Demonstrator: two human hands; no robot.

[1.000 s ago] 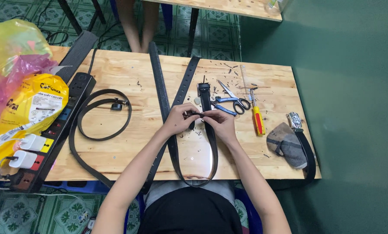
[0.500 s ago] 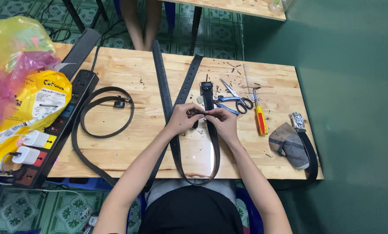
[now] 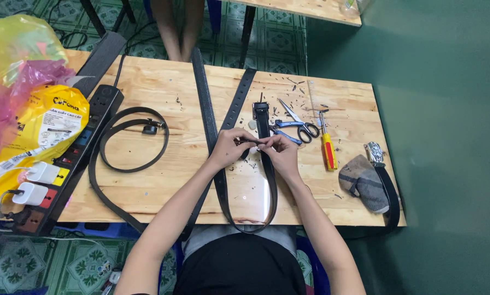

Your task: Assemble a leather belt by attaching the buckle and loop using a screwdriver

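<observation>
Pinching the black belt (image 3: 218, 164) where it loops off the wooden table (image 3: 146, 82) toward my lap, my left hand (image 3: 228, 148) and right hand (image 3: 280, 154) sit as they did a second ago; work continues. Scissors (image 3: 294, 123) and a screwdriver (image 3: 327, 147) lie beyond my right.

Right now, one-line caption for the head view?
Both hands, left hand and right hand, pinch a black belt over a wooden table beside scissors.

Black belt (image 3: 268, 180) looped off table edge
</observation>
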